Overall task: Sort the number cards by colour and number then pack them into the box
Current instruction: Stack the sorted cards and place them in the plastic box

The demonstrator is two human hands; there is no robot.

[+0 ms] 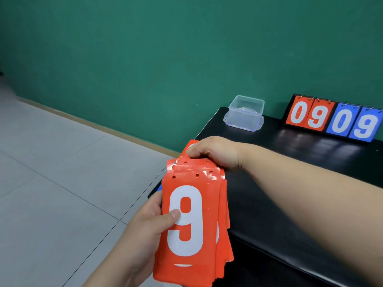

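My left hand [145,228] grips a stack of red number cards [192,264] from the left side, thumb across the top card, a white 9. At the far end of the stack my right hand [215,152] reaches over and pinches the top edges of the rear red cards. A small blue edge [159,188] peeks out behind the stack at the table's corner. The clear plastic box [245,112] stands on the black table [290,204] near the wall, apart from both hands.
A flip scoreboard [333,119] stands at the back right of the table, showing red 0 9 and blue 0 9. A green wall runs behind. Grey tiled floor [62,172] lies to the left, below the table's edge.
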